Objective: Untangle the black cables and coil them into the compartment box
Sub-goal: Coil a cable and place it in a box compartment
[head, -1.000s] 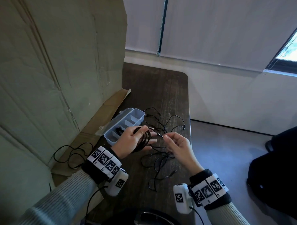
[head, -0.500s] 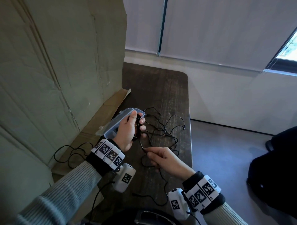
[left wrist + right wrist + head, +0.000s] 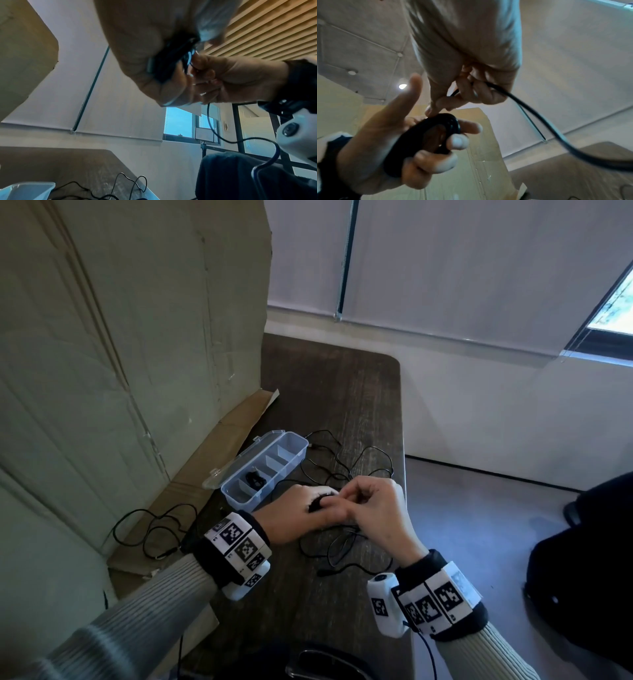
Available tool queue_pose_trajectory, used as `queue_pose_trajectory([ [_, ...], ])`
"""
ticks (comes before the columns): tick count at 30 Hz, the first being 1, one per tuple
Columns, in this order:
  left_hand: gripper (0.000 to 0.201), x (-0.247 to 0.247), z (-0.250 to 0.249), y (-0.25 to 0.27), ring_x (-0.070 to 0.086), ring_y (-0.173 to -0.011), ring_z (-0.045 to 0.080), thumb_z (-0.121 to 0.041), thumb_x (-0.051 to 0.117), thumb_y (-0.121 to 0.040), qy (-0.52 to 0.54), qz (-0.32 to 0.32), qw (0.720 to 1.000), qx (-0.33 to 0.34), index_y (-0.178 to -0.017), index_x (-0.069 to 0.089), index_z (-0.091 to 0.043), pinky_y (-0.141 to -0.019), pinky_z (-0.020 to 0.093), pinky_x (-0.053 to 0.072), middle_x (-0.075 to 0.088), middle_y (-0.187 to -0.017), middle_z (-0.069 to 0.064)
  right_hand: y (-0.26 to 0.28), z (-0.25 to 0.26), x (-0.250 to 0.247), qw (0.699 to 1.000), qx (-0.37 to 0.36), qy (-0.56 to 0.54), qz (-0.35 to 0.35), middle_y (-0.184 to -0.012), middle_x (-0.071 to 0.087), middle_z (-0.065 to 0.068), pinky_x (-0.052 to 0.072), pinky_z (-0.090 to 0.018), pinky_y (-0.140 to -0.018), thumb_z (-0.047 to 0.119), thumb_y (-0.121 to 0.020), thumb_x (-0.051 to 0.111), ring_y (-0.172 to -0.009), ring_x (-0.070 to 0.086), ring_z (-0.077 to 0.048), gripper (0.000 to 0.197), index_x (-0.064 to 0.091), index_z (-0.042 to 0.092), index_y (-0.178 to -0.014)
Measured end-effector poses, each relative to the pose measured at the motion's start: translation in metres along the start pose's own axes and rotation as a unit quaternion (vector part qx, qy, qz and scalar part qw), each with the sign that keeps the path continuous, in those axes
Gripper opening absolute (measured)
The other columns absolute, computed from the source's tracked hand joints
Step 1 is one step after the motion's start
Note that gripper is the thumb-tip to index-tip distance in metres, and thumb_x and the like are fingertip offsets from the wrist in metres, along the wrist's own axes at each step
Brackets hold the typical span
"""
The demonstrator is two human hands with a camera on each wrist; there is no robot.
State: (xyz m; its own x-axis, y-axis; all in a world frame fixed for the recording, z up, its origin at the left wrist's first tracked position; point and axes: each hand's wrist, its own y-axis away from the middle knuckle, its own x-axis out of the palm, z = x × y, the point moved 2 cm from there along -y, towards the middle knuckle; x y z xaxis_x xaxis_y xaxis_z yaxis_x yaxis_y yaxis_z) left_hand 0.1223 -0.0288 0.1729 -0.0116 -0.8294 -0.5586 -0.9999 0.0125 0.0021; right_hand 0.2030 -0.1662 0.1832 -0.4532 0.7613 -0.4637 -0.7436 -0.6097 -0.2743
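Two hands (image 3: 298,513) (image 3: 373,508), one clear box (image 3: 263,470) with four parts, one small cable bundle (image 3: 255,478) inside it, one big cardboard sheet (image 3: 130,337)

A dark wooden table (image 3: 346,392) is seen carrying the compartment box (image 3: 265,467), loose black cables (image 3: 356,463) beyond the fingers, and cardboard (image 3: 212,460).

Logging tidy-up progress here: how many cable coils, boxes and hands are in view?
Cable coils: 2, the boxed coil and the held coil gripped by the left hand
Compartment box: 1
Hands: 2; the right hand pinches the trailing cable
Total: 5
The loose cables on the table are too tangled to count.
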Motion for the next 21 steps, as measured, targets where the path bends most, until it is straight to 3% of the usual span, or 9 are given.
queue_pose_trajectory([
  [1,0.02,0.0,0.002,0.001,0.06,-0.074,0.001,-0.047,0.064,-0.084,-0.023,0.013,1.0,0.012,-0.086,0.063,-0.028,-0.068,0.018,0.045,0.064,-0.079,-0.013,-0.001,-0.004,0.0,1.0,0.018,-0.017,-0.004,-0.055,0.064,0.0,0.042,-0.015,-0.049,0.03,-0.065,0.089,-0.048,0.051,-0.001,0.024,0.069,0.016,-0.061],
  [3,0.011,-0.001,0.005,0.001,0.063,-0.071,0.008,-0.035,0.071,-0.082,-0.019,0.031,0.999,0.012,-0.086,0.064,-0.027,-0.065,0.023,0.048,0.065,-0.077,-0.009,-0.003,-0.011,0.002,0.997,0.047,-0.062,0.016,-0.055,0.063,-0.002,0.042,-0.017,-0.048,0.031,-0.062,0.089,-0.047,0.049,-0.003,0.027,0.067,0.014,-0.061],
  [5,0.004,-0.003,0.003,0.003,0.057,-0.055,0.01,-0.026,0.063,-0.09,0.058,0.057,0.997,-0.003,-0.088,0.063,-0.024,-0.054,0.023,0.044,0.064,-0.064,-0.007,-0.002,-0.016,0.005,0.988,0.064,-0.133,0.042,-0.056,0.062,0.001,0.043,-0.016,-0.048,0.029,-0.062,0.085,-0.048,0.051,-0.004,0.024,0.067,0.013,-0.065],
  [6,0.009,-0.003,0.002,0.005,0.053,-0.048,0.009,-0.024,0.057,-0.095,0.098,0.061,0.993,-0.004,-0.09,0.062,-0.019,-0.05,0.021,0.041,0.064,-0.061,-0.004,-0.003,-0.019,0.005,0.981,0.074,-0.172,0.045,-0.058,0.063,0.001,0.044,-0.014,-0.049,0.027,-0.064,0.083,-0.05,0.053,-0.004,0.022,0.067,0.012,-0.068],
  [9,0.027,-0.009,0.002,0.008,0.055,-0.046,0.013,-0.02,0.043,-0.101,0.216,0.007,0.976,-0.015,-0.111,0.06,-0.002,-0.044,0.021,0.041,0.071,-0.075,0.011,-0.005,-0.03,-0.006,0.967,0.092,-0.236,0.02,-0.063,0.063,0.001,0.043,-0.013,-0.052,0.022,-0.073,0.076,-0.053,0.054,-0.002,0.015,0.069,0.01,-0.078],
  [12,0.034,-0.011,0.002,0.006,0.071,-0.081,0.02,-0.015,0.035,-0.101,0.347,-0.06,0.936,-0.03,-0.124,0.052,0.004,-0.058,0.027,0.055,0.07,-0.11,0.015,-0.004,-0.041,-0.012,0.972,0.091,-0.218,0.003,-0.069,0.066,0.004,0.042,-0.016,-0.057,0.024,-0.078,0.073,-0.058,0.052,-0.002,0.007,0.074,0.021,-0.084],
  [15,0.037,-0.011,0.005,0.0,0.061,-0.116,0.025,-0.019,0.035,-0.101,0.471,-0.096,0.875,-0.051,-0.126,0.052,0.001,-0.09,0.039,0.054,0.06,-0.128,0.017,0.002,-0.045,-0.003,0.975,0.109,-0.196,0.006,-0.065,0.065,0.009,0.043,-0.024,-0.053,0.014,-0.089,0.065,-0.052,0.05,-0.004,0.014,0.075,0.023,-0.092],
  [18,0.036,-0.009,0.005,-0.005,0.054,-0.125,0.024,-0.024,0.034,-0.101,0.53,-0.104,0.84,-0.039,-0.122,0.055,-0.003,-0.104,0.042,0.042,0.06,-0.13,0.014,0.007,-0.036,0.007,0.969,0.135,-0.201,0.041,-0.053,0.058,0.016,0.043,-0.018,-0.045,0.009,-0.096,0.054,-0.044,0.049,0.001,0.018,0.07,0.015,-0.104],
  [21,0.037,-0.007,0.0,-0.009,0.056,-0.123,0.022,-0.027,0.032,-0.1,0.558,-0.112,0.822,-0.024,-0.12,0.053,-0.004,-0.096,0.033,0.048,0.062,-0.127,0.014,0.009,-0.029,0.018,0.968,0.159,-0.181,0.07,-0.05,0.056,0.015,0.039,-0.015,-0.034,0.015,-0.1,0.048,-0.037,0.046,0.0,0.022,0.065,0.017,-0.114],
])
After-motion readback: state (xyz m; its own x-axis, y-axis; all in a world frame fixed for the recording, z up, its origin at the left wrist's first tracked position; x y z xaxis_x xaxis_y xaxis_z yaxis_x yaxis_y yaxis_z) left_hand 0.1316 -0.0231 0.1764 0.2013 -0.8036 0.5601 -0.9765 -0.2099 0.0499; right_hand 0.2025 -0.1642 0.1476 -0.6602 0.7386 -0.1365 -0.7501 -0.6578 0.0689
